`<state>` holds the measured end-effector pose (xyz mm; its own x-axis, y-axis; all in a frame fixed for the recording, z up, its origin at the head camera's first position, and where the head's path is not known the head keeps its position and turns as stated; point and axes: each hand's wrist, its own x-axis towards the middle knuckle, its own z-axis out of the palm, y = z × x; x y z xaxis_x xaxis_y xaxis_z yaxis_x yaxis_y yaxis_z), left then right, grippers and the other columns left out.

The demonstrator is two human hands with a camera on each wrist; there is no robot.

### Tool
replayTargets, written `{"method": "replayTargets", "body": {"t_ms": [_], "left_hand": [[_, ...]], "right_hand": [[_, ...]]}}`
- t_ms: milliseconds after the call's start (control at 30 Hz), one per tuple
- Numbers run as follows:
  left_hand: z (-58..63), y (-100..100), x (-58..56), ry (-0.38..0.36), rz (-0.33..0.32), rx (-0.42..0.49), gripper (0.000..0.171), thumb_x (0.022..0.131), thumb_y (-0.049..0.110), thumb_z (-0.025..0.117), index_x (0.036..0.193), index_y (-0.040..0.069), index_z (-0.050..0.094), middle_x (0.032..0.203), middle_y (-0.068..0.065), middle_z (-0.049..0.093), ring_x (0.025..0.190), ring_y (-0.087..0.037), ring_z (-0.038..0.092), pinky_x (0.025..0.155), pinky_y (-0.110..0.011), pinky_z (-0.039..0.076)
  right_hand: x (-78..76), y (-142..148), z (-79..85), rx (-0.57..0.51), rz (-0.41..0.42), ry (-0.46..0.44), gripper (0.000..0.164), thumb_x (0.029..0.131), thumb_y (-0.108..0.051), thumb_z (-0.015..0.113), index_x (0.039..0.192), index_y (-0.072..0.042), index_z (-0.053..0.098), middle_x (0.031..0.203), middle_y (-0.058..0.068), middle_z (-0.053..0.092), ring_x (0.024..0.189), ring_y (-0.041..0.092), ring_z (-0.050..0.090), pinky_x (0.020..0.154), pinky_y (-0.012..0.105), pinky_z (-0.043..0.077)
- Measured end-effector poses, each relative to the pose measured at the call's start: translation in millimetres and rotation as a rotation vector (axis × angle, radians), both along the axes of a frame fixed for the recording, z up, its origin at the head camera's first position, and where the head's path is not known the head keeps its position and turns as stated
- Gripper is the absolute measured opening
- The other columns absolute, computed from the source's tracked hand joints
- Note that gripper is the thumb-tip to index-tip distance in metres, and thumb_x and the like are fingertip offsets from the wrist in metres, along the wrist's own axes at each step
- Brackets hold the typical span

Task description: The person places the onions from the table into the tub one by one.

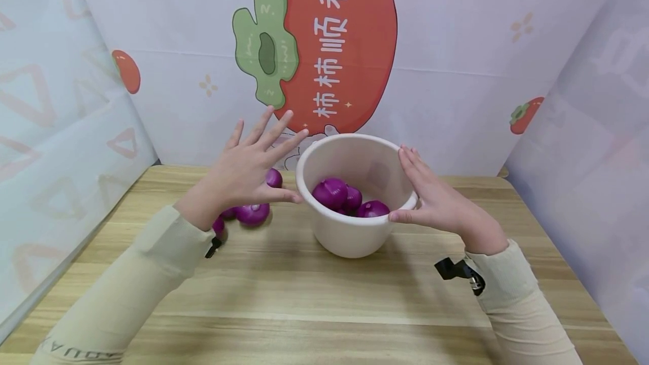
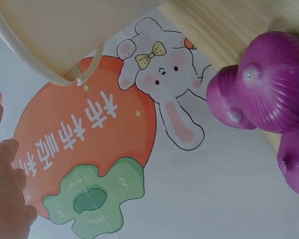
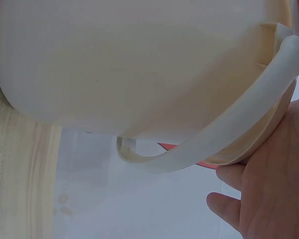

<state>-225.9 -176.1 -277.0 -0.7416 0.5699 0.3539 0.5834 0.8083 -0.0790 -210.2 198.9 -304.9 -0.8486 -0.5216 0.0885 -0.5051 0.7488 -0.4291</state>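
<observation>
A white bucket (image 1: 350,235) stands on the table with several purple onions (image 1: 329,193) inside it. My left hand (image 1: 243,170) is spread wide at its left, the thumb tip close to the rim; whether it touches I cannot tell. On the other side, my right hand (image 1: 441,201) rests on the rim with straight fingers and extended thumb. The right wrist view shows the bucket's curved handle (image 3: 209,132) beside that hand. More purple onions (image 1: 253,214) lie on the table beneath and behind my left hand, partly hidden by it; the left wrist view shows onions (image 2: 276,82) close together.
The wood-grain table (image 1: 304,308) carries everything. A white printed backdrop (image 1: 446,27) with a large persimmon picture rises along its back edge, and pale sheets (image 1: 56,100) hang at both sides. Small black mounts (image 1: 456,269) sit at both wrists.
</observation>
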Motion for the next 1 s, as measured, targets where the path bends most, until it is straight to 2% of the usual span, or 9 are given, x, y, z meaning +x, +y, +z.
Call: {"method": "replayTargets", "body": {"t_ms": [400,733,1000], "left_hand": [[-3.3,-24.0,1.9,0.003,0.055,-0.029,0.109,0.073,0.086,0.056,0.159,0.040,0.008,0.167,0.012,-0.015,0.154,-0.019,-0.022,0.117,-0.073,0.000],[-7.3,-40.9,6.0,-0.013,0.098,-0.028,0.107,0.074,0.083,0.059,0.159,0.041,0.007,0.169,0.006,-0.007,0.156,-0.024,-0.015,0.117,-0.073,0.002],[-10.3,-51.6,9.4,-0.010,0.123,-0.034,0.107,0.074,0.082,0.059,0.159,0.040,0.009,0.169,0.005,-0.006,0.156,-0.023,-0.016,0.116,-0.074,0.006]], "right_hand": [[-0.4,-0.8,0.1,-0.011,0.008,-0.002,0.121,0.081,-0.053,0.077,0.159,-0.013,-0.006,0.168,0.003,-0.011,0.156,0.030,-0.011,0.119,0.066,0.016],[0.1,-0.8,0.0,-0.013,0.006,0.006,0.121,0.080,-0.053,0.077,0.159,-0.012,-0.004,0.168,0.004,-0.010,0.156,0.033,-0.009,0.119,0.066,0.016],[1.0,-0.9,-0.7,-0.020,0.001,0.014,0.121,0.080,-0.053,0.078,0.160,-0.011,-0.003,0.169,0.004,-0.009,0.155,0.035,-0.008,0.117,0.068,0.018]]}}
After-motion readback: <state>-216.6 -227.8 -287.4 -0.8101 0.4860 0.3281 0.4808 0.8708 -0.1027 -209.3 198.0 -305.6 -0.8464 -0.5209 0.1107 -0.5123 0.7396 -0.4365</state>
